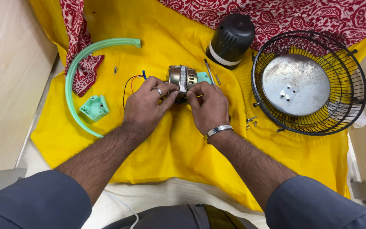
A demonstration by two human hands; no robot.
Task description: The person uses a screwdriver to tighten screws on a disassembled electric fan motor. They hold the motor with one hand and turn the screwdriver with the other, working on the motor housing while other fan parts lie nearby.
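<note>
Head view: both hands (149,106) (208,106) grip fan motor (182,79), axis left-right.

repair bench (dismantled fan parts (309,82))

The small fan motor (182,79) is a squat metal cylinder with a dull brass-coloured casing and a paler silvery band around its middle. It lies on its side on the yellow cloth (170,148), near the centre, its axis running left to right. A mint-green plastic piece (204,77) sits against its right end. Thin red, black and blue wires (131,84) loop out from its left end across the cloth.
</note>
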